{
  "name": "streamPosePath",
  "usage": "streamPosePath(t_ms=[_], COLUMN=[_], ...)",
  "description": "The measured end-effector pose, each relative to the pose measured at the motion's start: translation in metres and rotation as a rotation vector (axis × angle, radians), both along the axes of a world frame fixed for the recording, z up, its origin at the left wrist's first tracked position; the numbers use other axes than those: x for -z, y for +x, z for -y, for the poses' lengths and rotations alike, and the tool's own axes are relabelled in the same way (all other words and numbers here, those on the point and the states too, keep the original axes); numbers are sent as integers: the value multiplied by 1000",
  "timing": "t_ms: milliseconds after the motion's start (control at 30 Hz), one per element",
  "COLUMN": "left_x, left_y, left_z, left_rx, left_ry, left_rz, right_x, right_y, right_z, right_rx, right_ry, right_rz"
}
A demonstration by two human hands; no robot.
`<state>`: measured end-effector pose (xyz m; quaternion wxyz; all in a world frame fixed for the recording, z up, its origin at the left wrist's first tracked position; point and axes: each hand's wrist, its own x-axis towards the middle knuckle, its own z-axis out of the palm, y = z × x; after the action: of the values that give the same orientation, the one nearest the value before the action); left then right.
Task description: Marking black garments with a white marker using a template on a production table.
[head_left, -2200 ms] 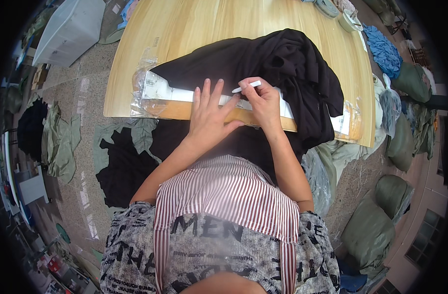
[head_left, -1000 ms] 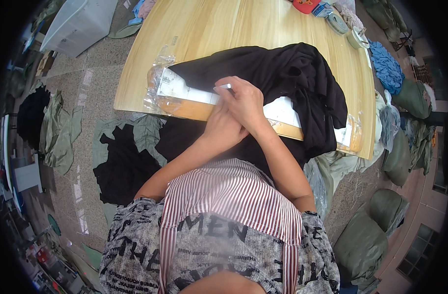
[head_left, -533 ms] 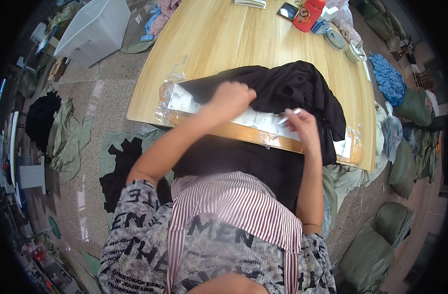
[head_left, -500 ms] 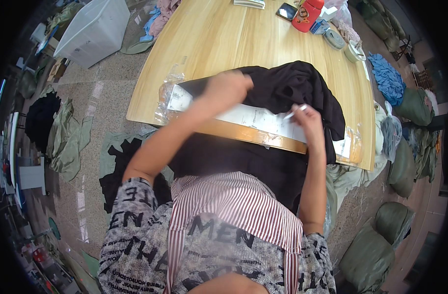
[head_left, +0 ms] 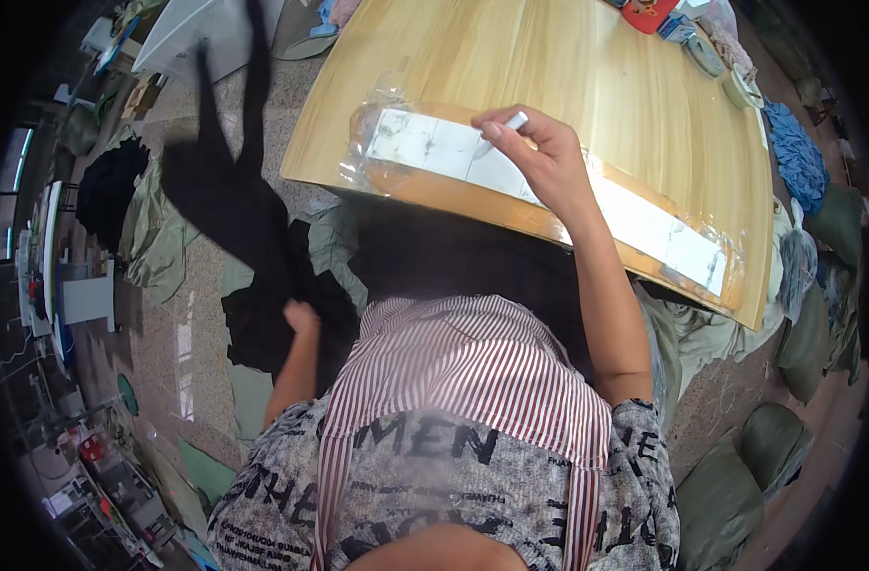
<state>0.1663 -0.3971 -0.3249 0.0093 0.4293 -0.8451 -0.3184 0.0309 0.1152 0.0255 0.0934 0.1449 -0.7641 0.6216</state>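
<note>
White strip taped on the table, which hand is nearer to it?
Right. The right hand is over the white strip, holding a white pen; the left hand is off the table to the strip's lower left, by black cloth.

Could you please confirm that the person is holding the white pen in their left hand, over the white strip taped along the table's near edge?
Not quite: the head view shows the white pen in the right hand, not the left hand. It is indeed over the white strip taped along the near edge of the table.
</note>
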Motion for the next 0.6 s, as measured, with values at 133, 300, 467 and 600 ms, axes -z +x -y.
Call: streamPosePath(t_ms=[133,300,467,600], left_x=[-29,-155,-110,-195], left_y=[-10,-90,-84,-81], left_z=[-116,-202,-137,-169], left_rx=[83,83,871,962], left_ry=[592,1038,397,-125], left_rz=[-113,-172,-6,-149], right_x=[23,31,35,54], right_y=[17,34,55,65], right_z=[1,-2,-9,-14], right_rx=[-50,-2,-8,-98], right_ry=[-161,-296,-300,-301], right_rz=[252,322,426,472])
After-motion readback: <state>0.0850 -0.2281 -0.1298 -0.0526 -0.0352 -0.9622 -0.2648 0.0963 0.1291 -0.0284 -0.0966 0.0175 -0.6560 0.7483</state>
